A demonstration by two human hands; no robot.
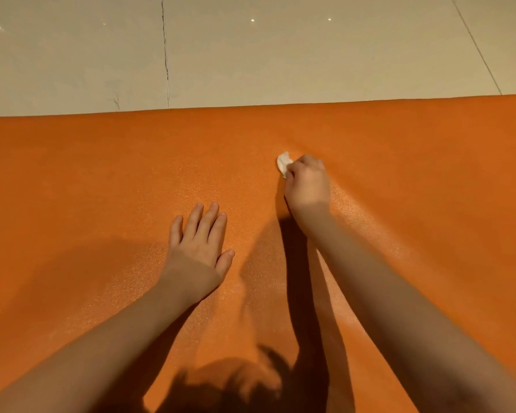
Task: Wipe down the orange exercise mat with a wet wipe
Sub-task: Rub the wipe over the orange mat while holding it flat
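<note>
Down on the floor (72,55), the orange mat (87,180) fills most of the view, its far edge running straight across just below the pale glossy tiles. The right hand (307,183) reaches forward onto the mat, fingers curled tightly around a small white wipe (283,163), which is bunched up and pokes out past the knuckles on the left side. The wipe seems to be pressed against the mat, though the hand hides the contact itself. Faint creases in the mat fan out from that spot towards the far edge.

The left hand (200,242) lies flat on the mat, nearer the person and to the left of the right hand, well apart from it. Its fingers are straight and close together, thumb out to the side, palm down, holding nothing. Both forearms are bare and stretch in from the bottom corners.

Dark shadows of the arms and of the person's head fall on the mat between the forearms. A dark grout line crosses the tiles beyond the mat, and small light spots shine on them.
</note>
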